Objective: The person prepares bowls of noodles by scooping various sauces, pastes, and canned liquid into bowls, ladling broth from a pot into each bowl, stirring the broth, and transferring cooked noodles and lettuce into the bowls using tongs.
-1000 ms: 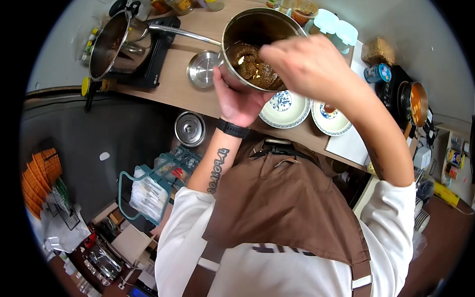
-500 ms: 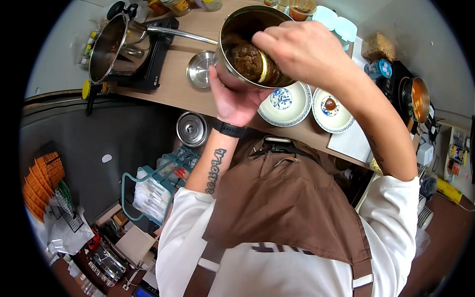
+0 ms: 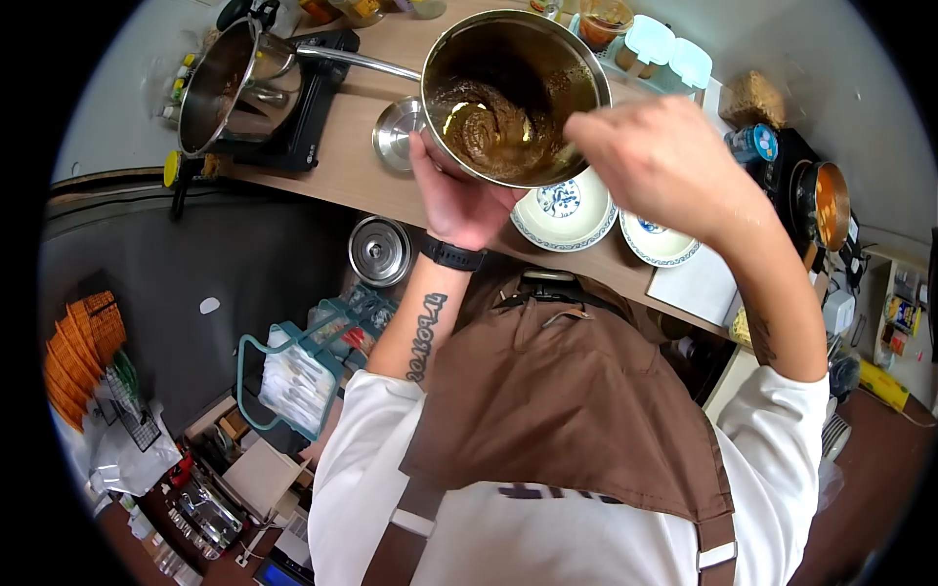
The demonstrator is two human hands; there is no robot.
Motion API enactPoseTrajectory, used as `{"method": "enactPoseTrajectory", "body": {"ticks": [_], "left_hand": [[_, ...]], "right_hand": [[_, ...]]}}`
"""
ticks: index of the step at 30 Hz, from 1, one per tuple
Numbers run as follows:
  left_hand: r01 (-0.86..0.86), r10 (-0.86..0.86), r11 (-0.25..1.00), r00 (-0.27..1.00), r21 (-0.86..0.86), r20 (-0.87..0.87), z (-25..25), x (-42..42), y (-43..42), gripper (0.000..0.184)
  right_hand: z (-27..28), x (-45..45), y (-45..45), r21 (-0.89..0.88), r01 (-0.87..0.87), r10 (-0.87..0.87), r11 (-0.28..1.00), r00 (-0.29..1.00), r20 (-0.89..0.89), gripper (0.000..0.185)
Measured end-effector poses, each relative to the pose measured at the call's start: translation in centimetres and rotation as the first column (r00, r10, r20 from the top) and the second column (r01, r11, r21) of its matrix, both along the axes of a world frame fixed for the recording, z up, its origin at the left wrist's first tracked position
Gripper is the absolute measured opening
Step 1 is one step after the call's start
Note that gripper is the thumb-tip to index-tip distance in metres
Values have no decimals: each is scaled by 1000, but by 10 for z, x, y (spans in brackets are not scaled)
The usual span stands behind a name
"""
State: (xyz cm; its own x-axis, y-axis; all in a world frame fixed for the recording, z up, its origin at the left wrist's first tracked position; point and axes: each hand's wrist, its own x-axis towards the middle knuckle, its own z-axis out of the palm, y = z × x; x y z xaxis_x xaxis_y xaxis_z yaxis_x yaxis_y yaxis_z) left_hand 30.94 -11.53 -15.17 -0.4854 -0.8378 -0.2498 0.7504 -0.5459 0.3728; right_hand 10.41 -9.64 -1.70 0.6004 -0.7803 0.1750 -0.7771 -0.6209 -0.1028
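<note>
My left hand (image 3: 459,205) supports a deep metal pot (image 3: 596,61) from beneath, its mouth tilted toward me. Inside is thick brown paste (image 3: 493,137) with yellow streaks. My right hand (image 3: 655,151) is closed at the pot's right rim; whatever its fingers hold is blurred and I cannot make it out. Below the pot stand two white bowls with blue patterns, one left (image 3: 562,220) and one right (image 3: 660,246), the second partly covered by my right hand. A shiny round metal dish or lid (image 3: 394,137) lies beside my left fingers.
At the left, a long-handled steel pot (image 3: 210,93) stands on a black stove (image 3: 298,117). Jars and light-blue-lidded containers (image 3: 689,63) line the back. A pan with orange contents (image 3: 831,207) is at the right. A teal basket (image 3: 249,391) sits below, left of my arm.
My right hand has come out of the pot's mouth toward the right and slightly down, exposing more paste. The pot's opening is turned more toward me.
</note>
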Motion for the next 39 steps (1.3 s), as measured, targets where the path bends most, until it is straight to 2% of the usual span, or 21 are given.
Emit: {"method": "enactPoseTrajectory", "body": {"ticks": [2,5,6,7,9,10,13,14,17,18,21,23,25,28,29,31,33,34,37,38,39], "left_hand": [[-14,14,1000,1000,12,6,2,-3,1,96],[-1,1,1000,1000,21,-7,2,-4,4,97],[15,-15,1000,999,13,-31,-4,-1,3,97],[28,-28,1000,998,2,-55,-6,1,1,98],[0,0,1000,1000,-5,9,-1,-2,1,98],[-4,4,1000,1000,-1,10,-1,-3,2,98],[-2,2,1000,1000,-7,1,3,-5,5,97],[-1,1,1000,1000,-9,-15,0,-4,4,97],[-9,9,1000,999,3,-33,1,-5,4,93],[5,-5,1000,998,9,-56,2,-5,6,90],[58,-56,998,996,34,-65,2,-9,6,89],[65,-64,997,998,31,-12,4,-10,7,96],[53,-51,998,998,37,-40,-1,-6,6,97],[42,-43,998,999,37,16,0,-6,5,97],[41,-41,998,999,45,1,-1,-7,4,97],[47,-46,997,999,66,-27,0,-10,4,96],[54,-58,997,995,45,78,12,-14,9,95],[54,-58,997,995,48,86,15,-15,9,94],[47,-47,996,999,77,4,5,-12,7,86],[40,-37,994,999,97,-29,1,-10,8,84],[38,-31,993,998,112,-63,0,-10,8,83]], "right_hand": [[-2,4,1,-10,-44,44,999,998,40,8],[-10,-2,-17,-177,62,-49,982,996,79,7],[-1,-4,-10,-169,112,-118,979,993,-27,7],[2,-4,-3,-115,64,-66,991,998,-17,8],[3,-3,10,-4,-37,37,999,999,4,8],[0,3,13,-8,-53,52,999,998,-24,9],[-5,-4,-6,-125,66,-63,990,998,26,9],[4,-6,-3,-82,124,-129,989,989,-65,9],[15,0,12,111,9,0,994,996,-88,9],[9,7,11,29,-62,63,998,998,-9,8],[-4,14,-14,-159,-25,32,987,998,44,9],[-10,0,-23,-243,75,-74,967,997,16,9],[6,-7,-8,-98,148,-163,984,972,-168,9],[16,4,7,130,-5,16,992,996,-89,12],[10,12,7,70,-75,72,995,997,39,11],[7,25,-5,-72,-63,69,995,993,93,10],[1,18,-17,-227,-1,14,974,998,56,10],[0,11,-18,-266,38,-21,963,998,67,17],[28,4,4,-113,247,-251,963,967,-30,7],[31,7,6,-113,327,-337,938,938,-79,7],[26,9,4,-127,274,-274,953,962,21,7]]}}
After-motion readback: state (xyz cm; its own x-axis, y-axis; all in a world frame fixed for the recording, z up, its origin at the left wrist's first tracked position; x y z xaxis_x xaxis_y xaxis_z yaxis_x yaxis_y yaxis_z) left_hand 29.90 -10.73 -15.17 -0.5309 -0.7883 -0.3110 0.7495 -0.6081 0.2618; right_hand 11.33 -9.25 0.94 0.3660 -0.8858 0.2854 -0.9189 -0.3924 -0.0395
